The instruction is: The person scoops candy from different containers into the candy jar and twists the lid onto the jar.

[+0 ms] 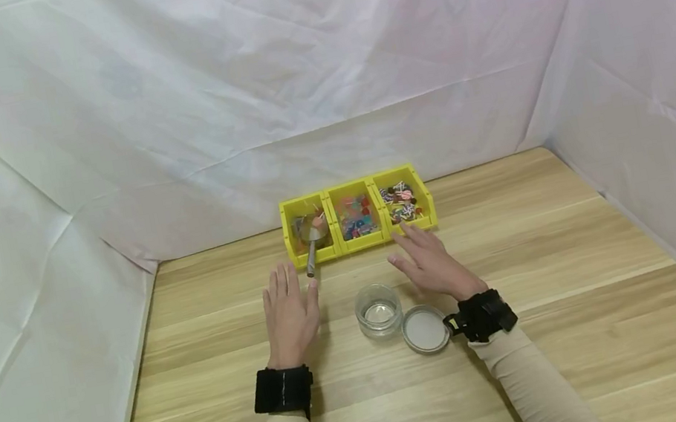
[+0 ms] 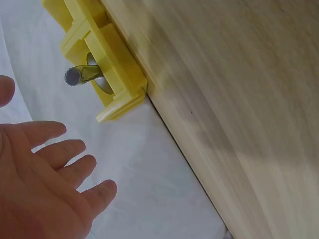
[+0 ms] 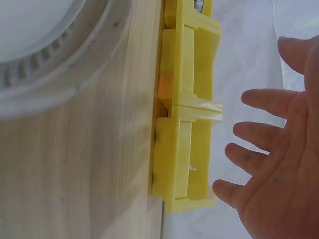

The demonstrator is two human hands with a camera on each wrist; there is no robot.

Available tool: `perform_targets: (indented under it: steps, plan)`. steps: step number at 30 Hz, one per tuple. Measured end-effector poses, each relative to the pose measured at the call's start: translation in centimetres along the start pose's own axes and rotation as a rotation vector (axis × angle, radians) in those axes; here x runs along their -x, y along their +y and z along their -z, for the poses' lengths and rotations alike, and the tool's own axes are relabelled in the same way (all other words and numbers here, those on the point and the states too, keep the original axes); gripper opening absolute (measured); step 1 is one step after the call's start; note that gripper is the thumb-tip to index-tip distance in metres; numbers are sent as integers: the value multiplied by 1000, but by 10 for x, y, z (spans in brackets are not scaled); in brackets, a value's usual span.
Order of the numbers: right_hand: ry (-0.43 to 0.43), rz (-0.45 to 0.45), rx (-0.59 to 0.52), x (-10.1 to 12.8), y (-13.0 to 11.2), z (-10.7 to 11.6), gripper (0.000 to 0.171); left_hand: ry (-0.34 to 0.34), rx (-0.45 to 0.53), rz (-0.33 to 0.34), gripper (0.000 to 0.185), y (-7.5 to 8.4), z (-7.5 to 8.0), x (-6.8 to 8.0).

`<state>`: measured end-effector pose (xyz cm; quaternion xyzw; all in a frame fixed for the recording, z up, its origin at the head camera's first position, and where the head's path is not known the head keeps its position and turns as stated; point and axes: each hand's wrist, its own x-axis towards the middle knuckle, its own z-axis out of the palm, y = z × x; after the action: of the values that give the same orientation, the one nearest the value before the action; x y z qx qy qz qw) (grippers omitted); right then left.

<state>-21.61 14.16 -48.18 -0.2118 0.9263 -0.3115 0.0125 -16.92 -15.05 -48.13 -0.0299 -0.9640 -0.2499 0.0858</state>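
My left hand (image 1: 291, 317), fingers straight and holding nothing, is over the table in front of the left yellow bin (image 1: 290, 238). Close to its thumb is the handle of a metal scoop (image 1: 312, 259), whose bowl sits in that bin. My right hand (image 1: 431, 260) has its fingers extended and spread, fingertips near the front of the right bin (image 1: 430, 213), and holds nothing. Between the hands stands an open glass jar (image 1: 378, 311). Beside it, near the right wrist, a round lid (image 1: 425, 329) lies on the table.
Three joined yellow bins stand at the back. The middle bin (image 1: 362, 243) has colourful small pieces, the right one small lollipop-like pieces (image 1: 401, 194). White cloth (image 1: 296, 52) hangs behind and at both sides of the wooden table (image 1: 590, 257).
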Motion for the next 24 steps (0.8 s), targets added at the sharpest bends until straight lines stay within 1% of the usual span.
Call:
perform_targets:
  steps: [5,14,17,24]
  plan:
    - [-14,18,6,-2,-3,0,63,-3,23,2,66,-2,-3,1]
    - [-76,13,-6,-9,-10,2,62,-13,116,25,66,-6,-4,5]
    - [-99,15,-8,-11,-13,2,62,-6,148,35,66,-7,-3,5]
    - [-141,45,-29,-20,-23,3,56,20,189,54,67,-7,-1,3]
